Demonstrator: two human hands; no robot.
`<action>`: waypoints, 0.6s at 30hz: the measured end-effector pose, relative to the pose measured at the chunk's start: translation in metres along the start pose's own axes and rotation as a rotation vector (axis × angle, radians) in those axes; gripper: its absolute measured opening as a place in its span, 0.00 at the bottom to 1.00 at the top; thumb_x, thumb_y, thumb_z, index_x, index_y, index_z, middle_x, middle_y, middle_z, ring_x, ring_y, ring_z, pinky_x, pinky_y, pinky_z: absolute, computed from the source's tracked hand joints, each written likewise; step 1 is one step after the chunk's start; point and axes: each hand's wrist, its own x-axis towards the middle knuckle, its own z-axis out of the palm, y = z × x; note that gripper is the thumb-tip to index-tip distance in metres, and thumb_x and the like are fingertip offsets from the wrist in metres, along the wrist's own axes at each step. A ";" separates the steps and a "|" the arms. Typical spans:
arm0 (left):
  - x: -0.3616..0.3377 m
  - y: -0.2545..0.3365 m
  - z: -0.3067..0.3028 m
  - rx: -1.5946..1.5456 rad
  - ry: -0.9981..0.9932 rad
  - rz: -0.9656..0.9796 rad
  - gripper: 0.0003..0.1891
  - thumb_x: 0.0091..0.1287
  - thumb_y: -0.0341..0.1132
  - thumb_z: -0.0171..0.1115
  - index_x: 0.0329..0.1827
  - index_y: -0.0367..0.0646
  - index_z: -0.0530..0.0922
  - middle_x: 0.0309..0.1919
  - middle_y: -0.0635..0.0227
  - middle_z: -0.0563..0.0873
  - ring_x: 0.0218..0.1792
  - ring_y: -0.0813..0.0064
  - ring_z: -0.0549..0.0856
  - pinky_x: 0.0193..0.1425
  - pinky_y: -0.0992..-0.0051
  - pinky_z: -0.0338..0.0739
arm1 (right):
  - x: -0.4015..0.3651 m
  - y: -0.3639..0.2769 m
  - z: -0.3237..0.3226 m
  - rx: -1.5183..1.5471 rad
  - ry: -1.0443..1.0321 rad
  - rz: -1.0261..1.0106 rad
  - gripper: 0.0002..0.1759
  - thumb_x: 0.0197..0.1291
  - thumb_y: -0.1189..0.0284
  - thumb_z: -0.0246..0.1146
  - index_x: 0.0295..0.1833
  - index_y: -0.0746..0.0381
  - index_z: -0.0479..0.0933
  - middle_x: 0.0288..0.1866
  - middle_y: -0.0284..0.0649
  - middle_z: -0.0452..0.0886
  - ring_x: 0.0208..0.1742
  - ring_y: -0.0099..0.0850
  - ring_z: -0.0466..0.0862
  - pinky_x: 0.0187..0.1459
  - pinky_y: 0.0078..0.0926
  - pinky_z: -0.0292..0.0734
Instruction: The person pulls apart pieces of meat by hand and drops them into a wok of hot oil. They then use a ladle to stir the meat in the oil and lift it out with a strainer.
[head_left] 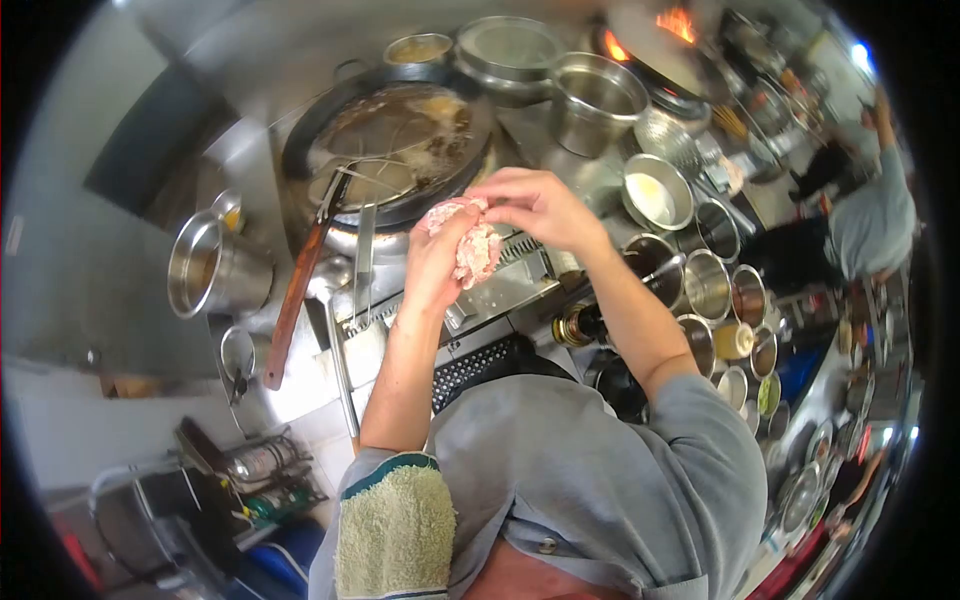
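My left hand [437,255] is wrapped round a lump of raw, pale pink meat [478,256] with a whitish, flour-like coating. My right hand [545,207] is closed at the upper right edge of the meat, its thumb and fingers pinched there; the exact grip is partly hidden. Both hands are over the near rim of a large black wok [300,150] of bubbling dark oil [400,125]. A wire skimmer with a long wooden handle [300,290] rests across the wok's left rim.
A ladle [335,340] lies beside the skimmer. Metal pots [598,100] stand behind, and a steel pot [212,270] is at left. A bowl with white contents [655,195] and several tins are at right. Flames [677,24] rise by another wok. A person [870,215] stands at far right.
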 end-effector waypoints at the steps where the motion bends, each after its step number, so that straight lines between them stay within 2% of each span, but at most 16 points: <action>1: 0.000 -0.001 0.004 0.041 -0.011 0.001 0.10 0.63 0.32 0.63 0.43 0.36 0.76 0.30 0.66 0.82 0.28 0.75 0.83 0.29 0.75 0.81 | -0.008 -0.006 0.002 -0.092 0.041 -0.020 0.15 0.58 0.79 0.63 0.52 0.65 0.80 0.44 0.41 0.82 0.44 0.31 0.81 0.45 0.26 0.76; 2: 0.001 -0.004 0.000 0.041 -0.072 -0.046 0.09 0.64 0.31 0.62 0.43 0.36 0.76 0.31 0.65 0.82 0.28 0.75 0.83 0.28 0.76 0.80 | -0.016 -0.009 0.006 -0.103 0.136 -0.037 0.13 0.55 0.81 0.64 0.47 0.65 0.82 0.41 0.42 0.83 0.42 0.32 0.82 0.43 0.26 0.76; 6: -0.006 -0.012 0.009 0.014 -0.178 -0.179 0.09 0.64 0.32 0.62 0.42 0.36 0.76 0.32 0.64 0.82 0.27 0.75 0.83 0.27 0.75 0.81 | -0.049 -0.005 0.010 -0.166 0.323 -0.086 0.11 0.52 0.80 0.67 0.43 0.67 0.82 0.38 0.42 0.84 0.38 0.32 0.83 0.39 0.25 0.77; 9: -0.009 -0.025 0.014 0.052 -0.281 -0.221 0.10 0.64 0.33 0.62 0.43 0.36 0.76 0.33 0.64 0.82 0.27 0.75 0.83 0.27 0.74 0.80 | -0.070 -0.022 0.006 -0.261 0.360 -0.058 0.10 0.51 0.78 0.68 0.42 0.66 0.83 0.36 0.43 0.83 0.36 0.36 0.83 0.38 0.28 0.78; 13: -0.013 -0.035 0.030 0.082 -0.255 -0.243 0.10 0.64 0.33 0.63 0.42 0.35 0.77 0.32 0.64 0.83 0.27 0.75 0.83 0.27 0.74 0.81 | -0.090 -0.027 -0.006 -0.372 0.364 -0.068 0.10 0.50 0.79 0.69 0.40 0.68 0.82 0.35 0.44 0.84 0.34 0.35 0.84 0.35 0.25 0.77; 18: -0.014 -0.033 0.058 0.078 -0.286 -0.289 0.09 0.63 0.31 0.62 0.41 0.33 0.78 0.30 0.64 0.83 0.26 0.76 0.83 0.24 0.76 0.78 | -0.103 -0.031 -0.031 -0.320 0.392 -0.085 0.09 0.50 0.79 0.69 0.39 0.67 0.83 0.34 0.43 0.83 0.32 0.32 0.84 0.34 0.24 0.77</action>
